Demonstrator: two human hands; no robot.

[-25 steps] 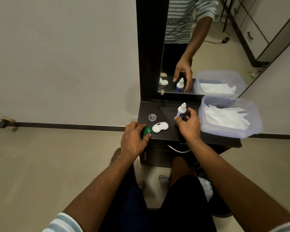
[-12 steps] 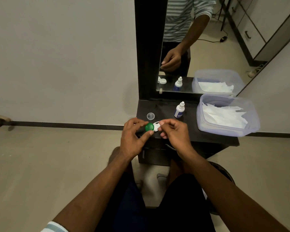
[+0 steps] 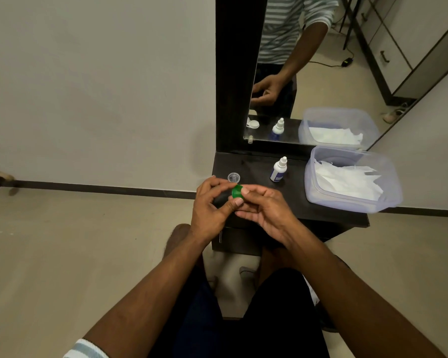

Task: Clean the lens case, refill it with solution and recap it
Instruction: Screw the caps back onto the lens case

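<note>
A small green lens-case cap (image 3: 236, 191) is held above the front left of the dark table (image 3: 292, 200). My left hand (image 3: 207, 210) pinches it between thumb and fingers. My right hand (image 3: 267, 210) meets it from the right, thumb tip on the cap's edge and fingers curled beneath. A clear cap (image 3: 234, 177) lies on the table just behind my hands. The white solution bottle (image 3: 278, 170) stands capped further back. The white lens case is hidden behind my hands; only its reflection (image 3: 253, 124) shows in the mirror.
A clear plastic tub (image 3: 388, 192) of white tissues fills the table's right side. A dark-framed mirror (image 3: 233, 73) rises behind the table. My knees sit under the table's front edge, with tiled floor to the left.
My right hand left the solution bottle and came across to the left. Both hands have closed in on the green cap and lifted it slightly off the table.
</note>
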